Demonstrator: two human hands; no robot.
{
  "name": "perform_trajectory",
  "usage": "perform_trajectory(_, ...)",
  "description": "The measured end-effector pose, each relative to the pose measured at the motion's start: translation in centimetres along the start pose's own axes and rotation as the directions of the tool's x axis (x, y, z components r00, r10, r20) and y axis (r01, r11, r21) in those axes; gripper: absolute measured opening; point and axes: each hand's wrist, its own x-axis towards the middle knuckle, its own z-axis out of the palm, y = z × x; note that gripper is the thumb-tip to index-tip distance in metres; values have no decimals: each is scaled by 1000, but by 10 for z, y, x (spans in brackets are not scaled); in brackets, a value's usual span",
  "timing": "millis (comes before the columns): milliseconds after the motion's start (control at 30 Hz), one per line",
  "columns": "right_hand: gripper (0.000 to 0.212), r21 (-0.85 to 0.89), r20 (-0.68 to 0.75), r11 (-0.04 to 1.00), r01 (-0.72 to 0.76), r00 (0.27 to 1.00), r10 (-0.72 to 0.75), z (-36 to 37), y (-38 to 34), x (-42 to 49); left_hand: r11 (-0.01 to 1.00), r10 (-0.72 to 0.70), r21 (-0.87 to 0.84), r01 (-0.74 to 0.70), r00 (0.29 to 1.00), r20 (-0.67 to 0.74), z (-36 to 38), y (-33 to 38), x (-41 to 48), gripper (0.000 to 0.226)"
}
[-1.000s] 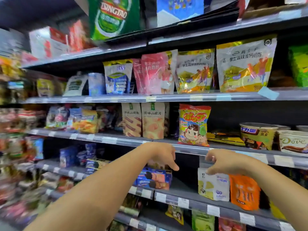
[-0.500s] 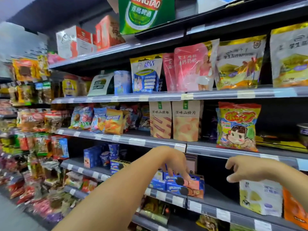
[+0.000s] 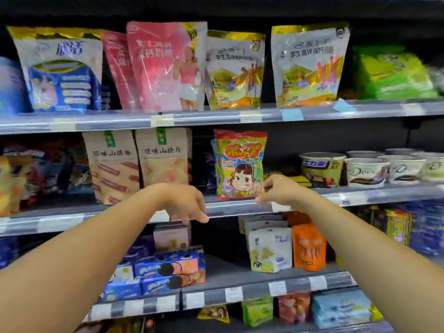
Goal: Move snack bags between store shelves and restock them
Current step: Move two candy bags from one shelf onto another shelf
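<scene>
Both hands are raised empty before a stocked store shelving unit, at the middle shelf edge (image 3: 240, 207).

The cartoon-face snack bag (image 3: 239, 164) is stood upright on that shelf, bare dark space to its right before the chocolate cups (image 3: 367, 171). The right hand (image 3: 280, 189) is seen just beside the bag's lower right corner, fingers loosely curled, nothing gripped. The left hand (image 3: 186, 204) is held below-left of the bag, fingers drooped open.

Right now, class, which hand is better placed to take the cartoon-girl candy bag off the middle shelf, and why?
Probably the right hand: its fingers sit at the cartoon-girl candy bag's lower right corner. The left hand hangs lower and left, over the shelf edge, empty.
</scene>
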Motion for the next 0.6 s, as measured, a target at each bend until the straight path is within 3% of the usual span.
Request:
perform_trajectory(100, 30, 131, -100, 991, -39, 994, 52, 1, 9, 33, 999, 14, -50, -17, 998, -62, -6, 9, 22, 45)
perform_trajectory(167, 47, 213, -117, 974, -79, 987, 106, 6, 14, 56, 996, 13, -87, -23, 993, -121, -8, 16, 35, 44)
perform_trajectory(233, 71, 291, -161, 954, -76, 979, 127, 12, 19, 78, 995, 17, -86, -41, 963, -271, -11, 22, 51, 47)
perform_trajectory(300, 80, 382, -223, 923, -45, 965, 139, 20, 21, 98, 989, -2, -133, -59, 908, -419, -11, 27, 68, 54)
perform_trajectory(400, 84, 502, -271, 865, -12, 947, 171, 37, 23, 122, 933, -119, -346, -95, 828, -548, -4, 30, 98, 64)
perform_trajectory(500, 86, 578, -263, 816, 6, 948, 179, 51, 27, 137, 831, -247, -540, -134, 781, -574, 8, 28, 124, 73)
perform_trajectory(600, 77, 603, -277, 796, 59, 951, 140, 55, 34, 146, 773, -315, -615, -154, 748, -584, 16, 21, 140, 77)
